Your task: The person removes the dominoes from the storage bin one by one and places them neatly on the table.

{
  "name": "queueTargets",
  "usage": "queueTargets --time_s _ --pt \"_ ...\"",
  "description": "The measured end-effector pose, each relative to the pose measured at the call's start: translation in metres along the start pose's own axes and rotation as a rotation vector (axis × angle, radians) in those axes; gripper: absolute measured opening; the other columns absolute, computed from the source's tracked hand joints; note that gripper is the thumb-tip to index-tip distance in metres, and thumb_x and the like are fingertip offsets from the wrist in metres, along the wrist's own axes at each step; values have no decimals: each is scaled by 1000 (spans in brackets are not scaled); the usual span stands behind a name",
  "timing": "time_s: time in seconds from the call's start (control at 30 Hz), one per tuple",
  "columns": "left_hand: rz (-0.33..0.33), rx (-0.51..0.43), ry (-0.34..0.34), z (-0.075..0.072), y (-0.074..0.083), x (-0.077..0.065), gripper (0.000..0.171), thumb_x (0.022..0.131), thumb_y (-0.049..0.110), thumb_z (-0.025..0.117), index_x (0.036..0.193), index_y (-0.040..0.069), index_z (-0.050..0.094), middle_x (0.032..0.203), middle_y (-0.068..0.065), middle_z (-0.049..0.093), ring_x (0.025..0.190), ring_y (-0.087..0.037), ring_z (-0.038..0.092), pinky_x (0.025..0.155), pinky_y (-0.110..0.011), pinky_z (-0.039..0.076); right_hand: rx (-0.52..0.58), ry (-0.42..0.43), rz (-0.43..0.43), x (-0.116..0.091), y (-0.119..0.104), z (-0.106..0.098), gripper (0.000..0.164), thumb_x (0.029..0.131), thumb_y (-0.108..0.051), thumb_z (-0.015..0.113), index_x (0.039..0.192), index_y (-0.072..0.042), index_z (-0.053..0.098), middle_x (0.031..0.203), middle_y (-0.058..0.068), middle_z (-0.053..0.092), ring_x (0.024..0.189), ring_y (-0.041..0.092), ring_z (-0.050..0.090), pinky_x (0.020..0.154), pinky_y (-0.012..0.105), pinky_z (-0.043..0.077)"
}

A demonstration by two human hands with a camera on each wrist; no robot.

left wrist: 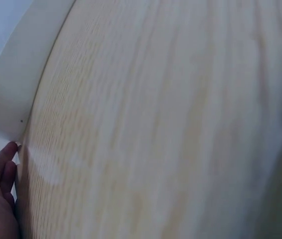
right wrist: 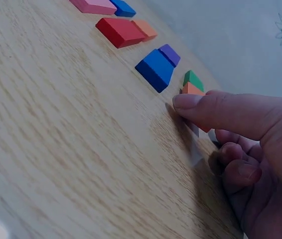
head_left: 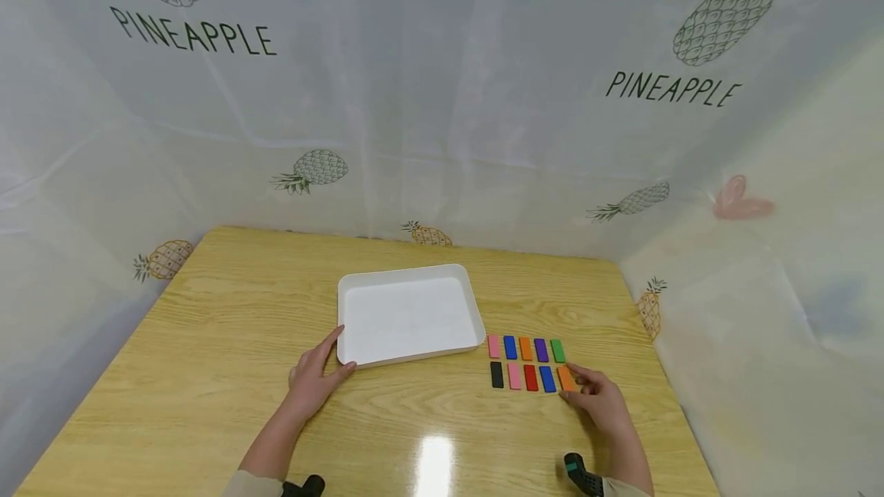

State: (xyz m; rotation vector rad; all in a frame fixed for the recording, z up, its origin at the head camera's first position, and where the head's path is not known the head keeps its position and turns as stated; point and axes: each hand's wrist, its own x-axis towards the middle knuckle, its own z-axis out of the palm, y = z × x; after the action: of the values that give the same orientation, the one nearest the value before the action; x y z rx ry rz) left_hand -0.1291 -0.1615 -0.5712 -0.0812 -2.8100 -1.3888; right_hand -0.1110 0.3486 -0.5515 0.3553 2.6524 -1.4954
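Note:
A shallow white tray (head_left: 409,316) lies on the wooden table. My left hand (head_left: 312,383) touches its near left corner, with the thumb along the front wall and the fingers at the left side, spread and fairly straight. To the right of the tray, my right hand (head_left: 599,399) pinches an orange block (head_left: 566,379) between thumb and finger, at the right end of the nearer of two rows. In the right wrist view the thumb partly hides that orange block (right wrist: 193,88). Beside it is a blue block (head_left: 548,379); a green block (head_left: 558,350) lies behind.
The nearer row also has red (head_left: 530,377), pink (head_left: 514,376) and black (head_left: 496,374) blocks. In the farther row are purple (head_left: 542,350), orange (head_left: 526,348), blue (head_left: 509,347) and pink (head_left: 493,346) blocks. A pineapple-print curtain (head_left: 442,98) hangs behind the table (head_left: 387,436).

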Motion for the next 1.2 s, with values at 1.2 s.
queueTargets --time_s 1.2 --pt "3 2 1 0 -3 0 80 90 47 66 155 19 29 151 -20 36 134 -44 27 96 -63 17 -62 -23 22 0 -7 0 56 79 -5 80 129 6 59 98 11 49 73 18 41 59 26 35"
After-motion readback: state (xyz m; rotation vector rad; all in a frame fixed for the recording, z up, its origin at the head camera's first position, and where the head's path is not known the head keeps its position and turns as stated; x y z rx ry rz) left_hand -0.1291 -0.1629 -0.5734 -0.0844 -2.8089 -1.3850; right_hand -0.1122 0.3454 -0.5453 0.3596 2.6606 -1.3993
